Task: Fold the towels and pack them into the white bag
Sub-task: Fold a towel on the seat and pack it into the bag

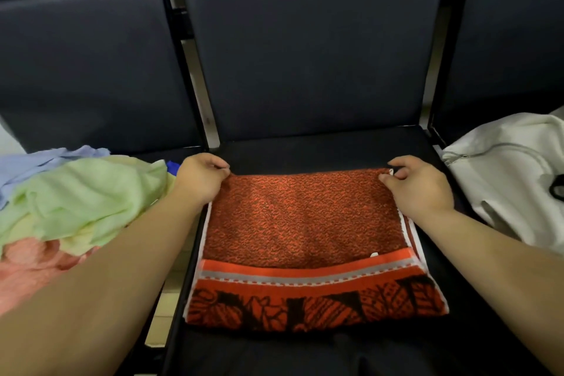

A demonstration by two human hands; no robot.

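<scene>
An orange towel [305, 223] with a black patterned border lies folded on the dark seat of the middle chair [305, 150]. My left hand [200, 180] pinches its far left corner. At the far right corner, my right hand [418, 186] pinches the towel's edge. A white bag [512, 174] lies on the seat to the right, with a grey cord across it. On the left seat sits a loose pile of towels [76, 192]: green, pale yellow, light blue and pink.
Dark padded chair backs [305, 55] rise behind all three seats. Black metal frame bars [186, 70] separate the chairs. A small black object [557, 189] rests on the white bag at the right edge. Pale floor tiles [164, 299] show between the left and middle seats.
</scene>
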